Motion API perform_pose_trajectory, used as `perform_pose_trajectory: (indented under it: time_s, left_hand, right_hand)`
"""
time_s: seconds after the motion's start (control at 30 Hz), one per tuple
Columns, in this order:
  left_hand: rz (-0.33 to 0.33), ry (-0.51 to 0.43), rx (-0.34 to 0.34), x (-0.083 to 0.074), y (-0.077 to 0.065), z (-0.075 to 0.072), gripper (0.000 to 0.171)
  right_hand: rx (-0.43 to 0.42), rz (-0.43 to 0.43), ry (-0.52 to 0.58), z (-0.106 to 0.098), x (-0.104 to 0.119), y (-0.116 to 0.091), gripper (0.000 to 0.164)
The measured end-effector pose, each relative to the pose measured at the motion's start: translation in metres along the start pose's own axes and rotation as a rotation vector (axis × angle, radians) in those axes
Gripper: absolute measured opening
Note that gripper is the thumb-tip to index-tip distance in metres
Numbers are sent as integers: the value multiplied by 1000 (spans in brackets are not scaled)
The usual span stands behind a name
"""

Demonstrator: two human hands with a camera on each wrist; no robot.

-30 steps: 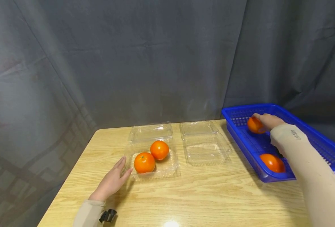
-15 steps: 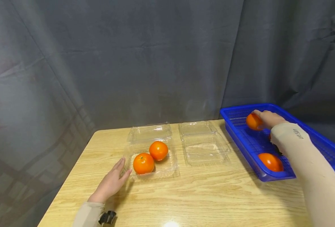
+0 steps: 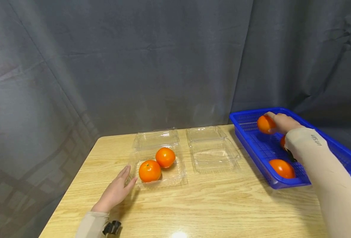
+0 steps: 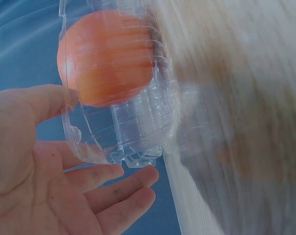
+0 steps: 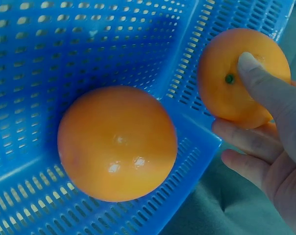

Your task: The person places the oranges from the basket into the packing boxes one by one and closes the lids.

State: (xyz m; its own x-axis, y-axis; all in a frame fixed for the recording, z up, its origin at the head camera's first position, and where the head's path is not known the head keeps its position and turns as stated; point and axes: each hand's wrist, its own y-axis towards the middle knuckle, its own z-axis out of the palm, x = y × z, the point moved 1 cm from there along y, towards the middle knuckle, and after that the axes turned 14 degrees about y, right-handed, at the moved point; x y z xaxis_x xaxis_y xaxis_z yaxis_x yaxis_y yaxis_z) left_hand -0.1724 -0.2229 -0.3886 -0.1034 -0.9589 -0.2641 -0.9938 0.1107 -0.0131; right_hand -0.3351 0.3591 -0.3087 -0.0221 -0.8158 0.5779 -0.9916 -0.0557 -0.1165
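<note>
My right hand [image 3: 284,123] grips an orange [image 3: 264,124] inside the far part of the blue basket [image 3: 253,151]; in the right wrist view, the thumb lies beside the stem end of this orange [image 5: 221,73]. A second orange [image 5: 117,144] sits in the basket close by. At the left, my left hand [image 3: 113,195] stays beside a clear plastic clamshell box [image 3: 175,173], fingers extended. Its thumb meets the box wall in the left wrist view, with the fingertips at the rim. Two oranges lie in that box, a front one [image 3: 149,171] and a rear one [image 3: 165,157].
Another clear clamshell box [image 3: 214,155], lid folded back, stands between the first box and the basket. One more orange [image 3: 282,168] lies in the basket's near corner. The wooden table [image 3: 205,208] backs onto a grey curtain [image 3: 163,66].
My right hand has lifted its orange slightly up within the basket, exposing more of an orange behind the forearm. The left hand has stayed beside the box.
</note>
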Motion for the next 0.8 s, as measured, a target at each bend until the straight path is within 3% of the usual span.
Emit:
perform_pose_trajectory:
  time_s: [0.1, 0.23, 0.57, 0.8]
  left_hand:
    - [1, 1, 0, 0, 0, 0, 67]
    - [2, 1, 1, 0, 1, -1, 67]
    - [1, -8, 12, -2, 0, -1, 67]
    - [-1, -5, 10, -1, 0, -1, 67]
  right_hand:
    - [-25, -115, -116, -1, 2, 0, 68]
    - [-39, -173, -161, -3, 2, 0, 67]
    - [-96, -243, -199, -7, 3, -1, 64]
    - [-81, -186, -133, -7, 5, -2, 67]
